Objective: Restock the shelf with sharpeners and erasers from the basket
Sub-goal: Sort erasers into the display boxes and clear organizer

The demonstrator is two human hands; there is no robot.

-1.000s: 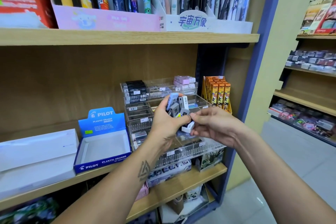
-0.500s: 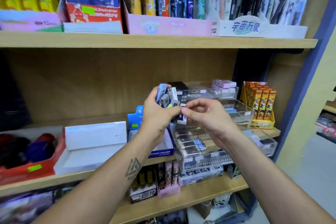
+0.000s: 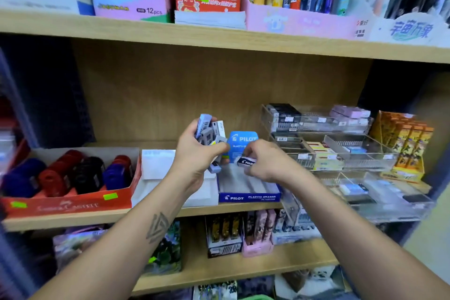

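Left to right: our left hand (image 3: pixel 194 153) sits chest-high in front of the middle wooden shelf (image 3: pixel 219 209), fingers curled round a fanned bunch of small grey, white and blue boxed erasers (image 3: pixel 210 133), palm turned inward, bunch standing roughly upright. Just right of it our right hand (image 3: pixel 264 165) pinches one small dark-blue-sleeved white eraser (image 3: pixel 246 161) between thumb and fingertips, long axis lying roughly left-right, wrist bent down. Key relation: the open blue Pilot cardboard display box (image 3: pixel 248 196) sits directly below and slightly beyond the pinched eraser, tray looking bare as far as we can see, so the right hand is nearer. We judge the drop is short, down and forward. Farther right, a clear acrylic tiered organiser (image 3: pixel 360 153) holds other stock.
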